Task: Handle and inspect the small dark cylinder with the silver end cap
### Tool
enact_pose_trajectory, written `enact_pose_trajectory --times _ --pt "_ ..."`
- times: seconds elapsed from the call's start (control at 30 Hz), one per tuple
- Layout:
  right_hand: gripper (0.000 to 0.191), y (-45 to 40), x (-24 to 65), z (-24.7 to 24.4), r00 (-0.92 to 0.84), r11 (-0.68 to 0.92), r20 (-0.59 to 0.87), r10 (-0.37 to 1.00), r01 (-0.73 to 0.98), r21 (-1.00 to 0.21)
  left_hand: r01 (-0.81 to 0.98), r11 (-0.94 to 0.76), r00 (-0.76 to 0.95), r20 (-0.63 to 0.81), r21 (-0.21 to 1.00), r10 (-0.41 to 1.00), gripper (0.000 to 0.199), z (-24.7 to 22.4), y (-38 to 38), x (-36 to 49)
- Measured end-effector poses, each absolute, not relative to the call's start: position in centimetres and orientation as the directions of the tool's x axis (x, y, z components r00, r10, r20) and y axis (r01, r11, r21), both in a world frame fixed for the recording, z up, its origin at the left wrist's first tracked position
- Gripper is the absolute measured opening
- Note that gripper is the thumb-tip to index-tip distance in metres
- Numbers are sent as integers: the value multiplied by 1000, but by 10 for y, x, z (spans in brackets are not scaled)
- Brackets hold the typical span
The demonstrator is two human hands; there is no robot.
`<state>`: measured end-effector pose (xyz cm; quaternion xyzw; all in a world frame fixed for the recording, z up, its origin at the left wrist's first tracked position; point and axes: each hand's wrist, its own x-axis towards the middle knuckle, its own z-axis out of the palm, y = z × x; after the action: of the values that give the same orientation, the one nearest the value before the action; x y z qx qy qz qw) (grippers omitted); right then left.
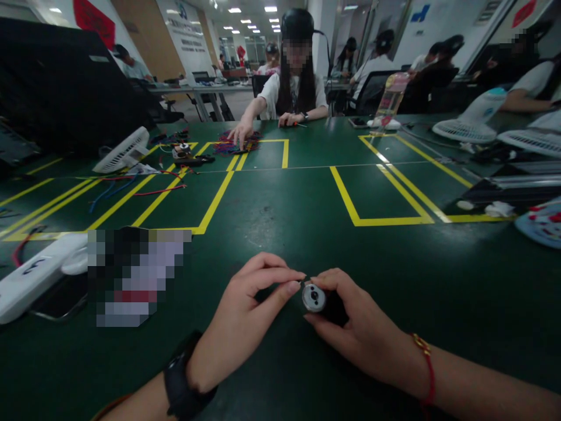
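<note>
Low over the green table (280, 374), my right hand (355, 327) grips a small round electric motor (314, 298). Its silver end face, with a dark centre and small holes, points toward me; the rest of the body is hidden by the fingers or in shadow. My left hand (258, 304) is just left of the motor, with thumb and forefinger pinched together beside its upper edge. Something small and dark shows at those fingertips, too tiny to name. A black watch is on the left wrist, a red bracelet on the right.
At left lie a white power strip (39, 275), a dark phone (61, 298) and a blurred-out packet (149, 275). Loose wires (162, 190) and a white fan (125, 152) sit beyond. Across the table, a person (298, 76) reaches into a wire pile (225, 142). More fans (468, 123) stand right.
</note>
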<state>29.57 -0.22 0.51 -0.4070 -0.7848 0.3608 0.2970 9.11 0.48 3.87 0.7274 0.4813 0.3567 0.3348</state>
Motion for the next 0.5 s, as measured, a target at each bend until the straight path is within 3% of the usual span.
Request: enact_pose_trajectory --times 0.17,0.37,0.5 --pt "35 -4 297 6 -473 420 194 860 437 -796 572 -344 357 151 744 922 22 30 8 83" --pt "34 -5 298 7 -455 420 202 867 450 -788 703 -510 500 165 495 850 27 12 8 75" --pt "35 -7 299 5 -450 404 179 875 474 -783 704 -529 511 179 474 841 29 8 9 73"
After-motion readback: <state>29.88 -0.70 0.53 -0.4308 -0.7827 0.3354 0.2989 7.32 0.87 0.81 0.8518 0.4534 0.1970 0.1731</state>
